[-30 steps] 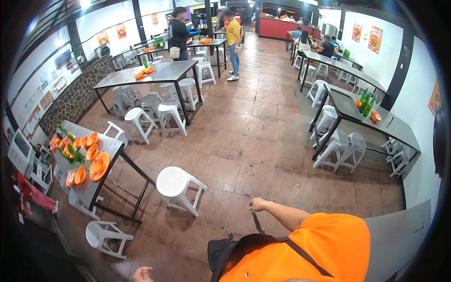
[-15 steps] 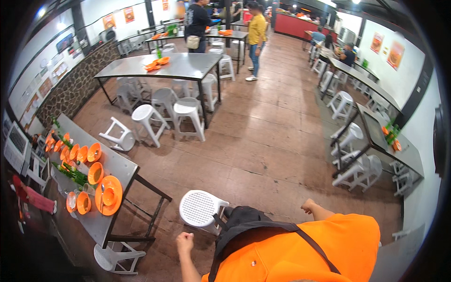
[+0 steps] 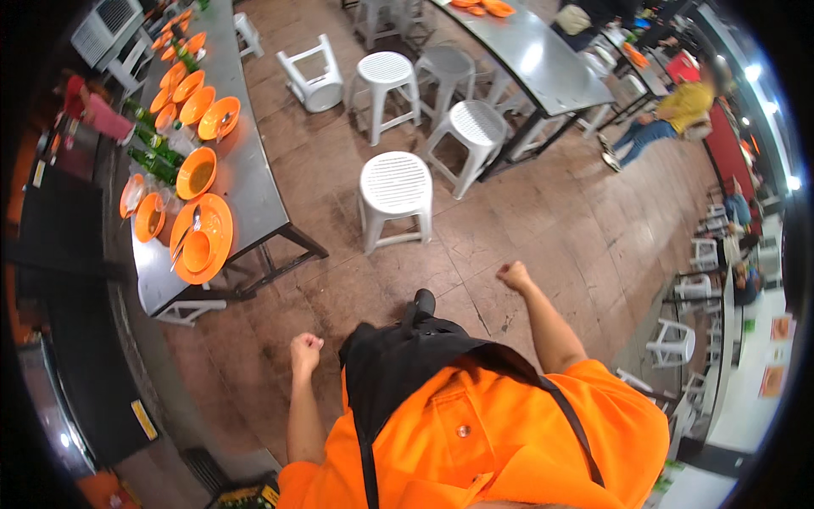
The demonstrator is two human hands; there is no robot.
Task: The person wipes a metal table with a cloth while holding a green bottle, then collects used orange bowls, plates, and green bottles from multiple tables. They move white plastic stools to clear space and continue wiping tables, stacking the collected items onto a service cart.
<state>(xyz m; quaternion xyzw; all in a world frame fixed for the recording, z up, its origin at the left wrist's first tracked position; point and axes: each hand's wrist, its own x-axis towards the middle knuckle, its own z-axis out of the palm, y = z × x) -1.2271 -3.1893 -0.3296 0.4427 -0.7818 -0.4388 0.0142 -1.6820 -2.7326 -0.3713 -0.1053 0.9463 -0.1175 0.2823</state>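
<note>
My left hand [image 3: 306, 351] hangs in a loose fist left of my black apron [image 3: 415, 365], with nothing visible in it. To the right and farther forward, my right hand [image 3: 514, 276] is also curled closed over the floor, holding nothing that I can see. A white plastic stool [image 3: 396, 188] stands upright just ahead, apart from both hands. Left of it runs a long metal table [image 3: 254, 191]. Its near end bears a big orange plate [image 3: 222, 225] with a small bowl [image 3: 197, 251] and cutlery, then several orange bowls [image 3: 197, 174] and green bottles [image 3: 155, 161].
A white stool [image 3: 322, 92] lies tipped over beyond the upright one. More stools [image 3: 475, 127] crowd a second metal table [image 3: 551, 76]. A person in a yellow shirt [image 3: 682, 106] stands at the far right. More tables and stools [image 3: 674, 341] line the right side.
My view has turned left, so the bowl-laden table and the stools have swung round in the picture. The near stool now appears farther ahead. Both hands stay closed.
</note>
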